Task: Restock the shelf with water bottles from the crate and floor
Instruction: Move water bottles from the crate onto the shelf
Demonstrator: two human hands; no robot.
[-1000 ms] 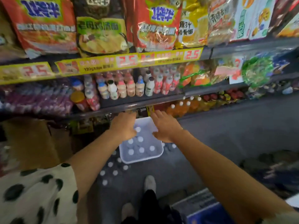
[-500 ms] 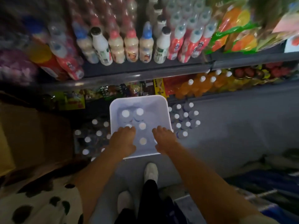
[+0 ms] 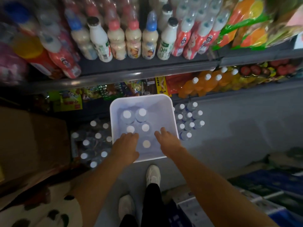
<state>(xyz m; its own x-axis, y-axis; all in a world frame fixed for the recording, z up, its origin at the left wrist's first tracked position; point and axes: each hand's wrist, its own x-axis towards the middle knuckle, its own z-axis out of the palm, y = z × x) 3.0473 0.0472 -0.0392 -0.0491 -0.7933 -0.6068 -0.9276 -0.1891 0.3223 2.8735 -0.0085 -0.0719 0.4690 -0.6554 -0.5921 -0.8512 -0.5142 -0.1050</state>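
Overhead, a dark metal shelf (image 3: 147, 71) is packed with milky drink bottles (image 3: 132, 41) with coloured caps, and orange soda bottles (image 3: 206, 84) are ranged on the tier beneath. A brown cardboard box (image 3: 32, 141) is seen at the left. On the grey floor, a white square plastic crate (image 3: 165, 112) is placed, with clear white-capped water bottles (image 3: 141, 115) standing inside it; further such bottles are grouped left (image 3: 96, 141) and right (image 3: 188, 118) of the crate. Both hands are held over the crate's near half: the left hand (image 3: 126, 146) with fingers together and pointing down, the right hand (image 3: 167, 140) with fingers slightly spread; nothing is gripped by either.
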